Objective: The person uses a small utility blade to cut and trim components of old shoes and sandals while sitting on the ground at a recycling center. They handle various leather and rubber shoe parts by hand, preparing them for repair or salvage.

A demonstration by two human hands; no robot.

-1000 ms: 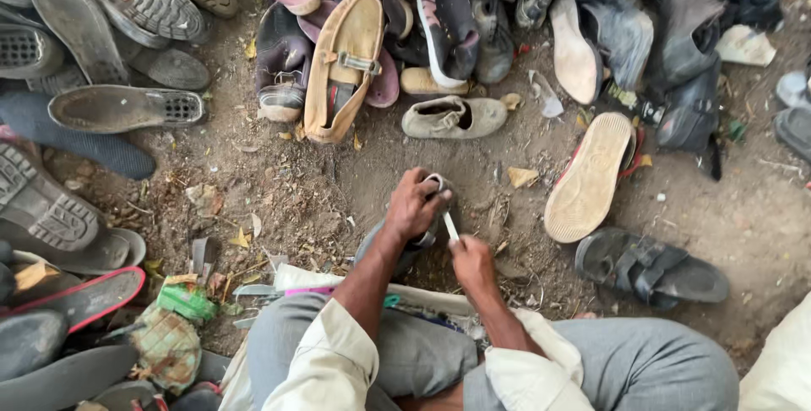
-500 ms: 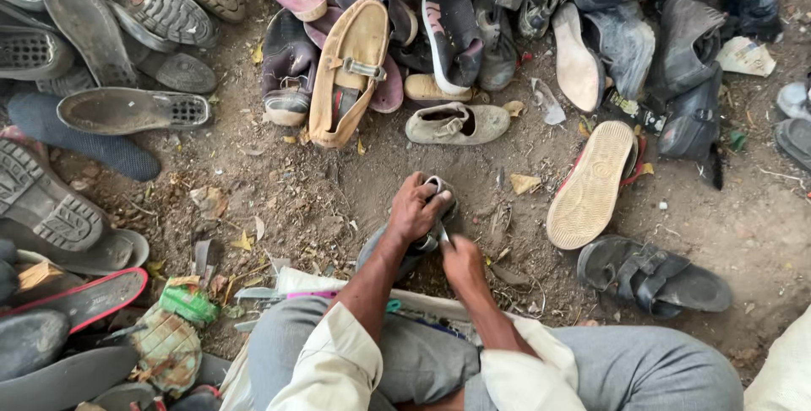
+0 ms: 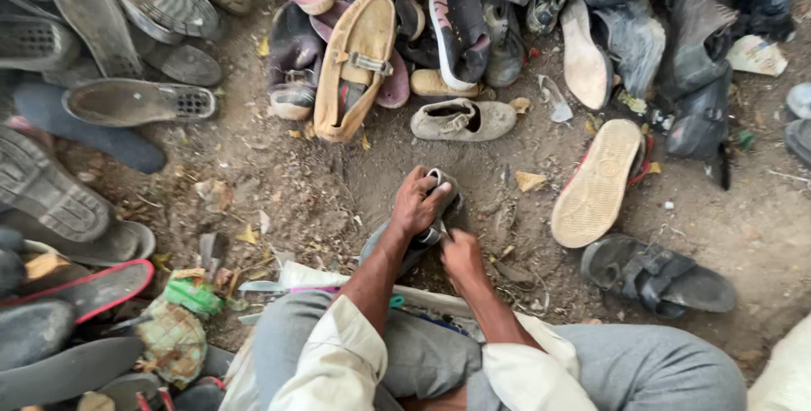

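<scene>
My right hand [image 3: 463,252] is lower and closer to the grey shoe [image 3: 422,234] than 1 second ago, when it was lifted off to the side with a pale thin tool showing above it. That tool is now hidden between my hand and the shoe. My left hand [image 3: 420,202] reaches further over the shoe's top end.

shoe [image 3: 427,229] mostly hidden under hands, black soles [image 3: 51,360] cut off at left edge

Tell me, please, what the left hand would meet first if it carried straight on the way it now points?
Past the grey shoe it grips, the left hand points up-frame; bare dirt, then probably the beige shoe, though depth is unclear.
</scene>
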